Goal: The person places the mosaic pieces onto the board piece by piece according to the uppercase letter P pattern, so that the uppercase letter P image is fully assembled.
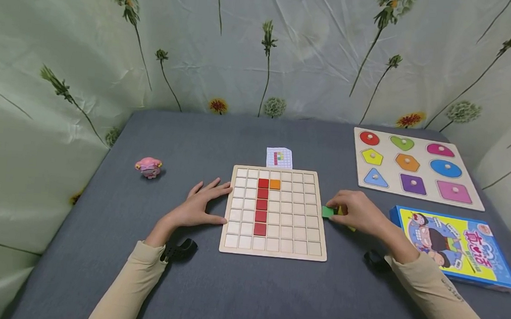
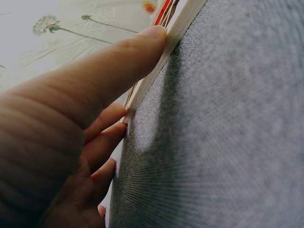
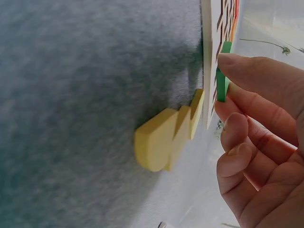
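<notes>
A wooden grid board point(image 1: 273, 250) lies flat on the table. Five-cell rows aside, one column holds several red square tiles point(image 1: 261, 204), with an orange tile point(image 1: 275, 184) right of the topmost. My left hand point(image 1: 197, 206) has its fingers spread, its thumb and fingertips touching the board's left edge. Between thumb and finger, my right hand point(image 1: 360, 212) pinches a green tile point(image 3: 223, 76) near the board's right edge. Below that hand, yellow pieces point(image 3: 159, 137) lie on the cloth, mostly hidden by the hand in the head view.
Behind the board sits a small printed pattern card point(image 1: 279, 157). A pink toy point(image 1: 150, 167) stands at the left. On the right are a shape puzzle board point(image 1: 390, 179) with knobbed pieces and a blue-and-yellow box point(image 1: 462, 246). A floral curtain point(image 1: 243, 42) hangs behind the table.
</notes>
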{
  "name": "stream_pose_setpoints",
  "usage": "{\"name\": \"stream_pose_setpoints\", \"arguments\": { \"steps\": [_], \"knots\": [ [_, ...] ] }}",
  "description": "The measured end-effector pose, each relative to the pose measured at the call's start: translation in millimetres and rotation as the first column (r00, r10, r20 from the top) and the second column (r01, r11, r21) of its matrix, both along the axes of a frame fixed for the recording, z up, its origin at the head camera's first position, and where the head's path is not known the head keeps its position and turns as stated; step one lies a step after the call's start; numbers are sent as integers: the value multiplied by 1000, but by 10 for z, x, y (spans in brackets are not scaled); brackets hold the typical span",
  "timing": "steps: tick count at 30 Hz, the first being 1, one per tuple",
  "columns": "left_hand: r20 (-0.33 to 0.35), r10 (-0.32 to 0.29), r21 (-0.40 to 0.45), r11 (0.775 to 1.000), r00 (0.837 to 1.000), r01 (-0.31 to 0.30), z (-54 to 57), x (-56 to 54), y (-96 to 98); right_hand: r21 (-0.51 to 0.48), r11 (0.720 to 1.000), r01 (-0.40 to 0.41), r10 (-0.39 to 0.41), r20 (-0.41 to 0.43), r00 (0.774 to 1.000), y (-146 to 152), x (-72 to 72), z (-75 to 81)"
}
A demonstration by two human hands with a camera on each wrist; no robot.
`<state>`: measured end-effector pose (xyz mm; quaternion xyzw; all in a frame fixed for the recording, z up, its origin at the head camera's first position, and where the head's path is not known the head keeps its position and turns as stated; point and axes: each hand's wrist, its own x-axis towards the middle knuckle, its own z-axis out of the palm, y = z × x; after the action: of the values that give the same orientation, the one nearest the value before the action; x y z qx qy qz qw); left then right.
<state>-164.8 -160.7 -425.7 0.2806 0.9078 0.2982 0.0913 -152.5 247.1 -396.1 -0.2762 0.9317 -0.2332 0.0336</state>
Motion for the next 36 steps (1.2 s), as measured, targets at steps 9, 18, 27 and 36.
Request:
{"name": "stream_pose_setpoints", "arguments": {
  "steps": [9, 18, 27, 36],
  "knots": [
    [-7, -1, 0, 1000, 1000, 1, -20, 3, -10, -16, 1000, -27, 27, -23, 999, -142, -34, 40],
    [-8, -6, 2, 1000, 1000, 6, -18, 12, -13, -26, 997, -79, 77, -56, 995, -343, -104, 52],
    [-9, -6, 2, 1000, 1000, 6, -18, 17, -2, -41, 994, -98, 96, -48, 994, -498, -124, 59],
    [-10, -7, 5, 1000, 1000, 7, 6, 1, 7, -19, 994, -104, 104, -42, 994, -596, -154, 76]
  ]
}}
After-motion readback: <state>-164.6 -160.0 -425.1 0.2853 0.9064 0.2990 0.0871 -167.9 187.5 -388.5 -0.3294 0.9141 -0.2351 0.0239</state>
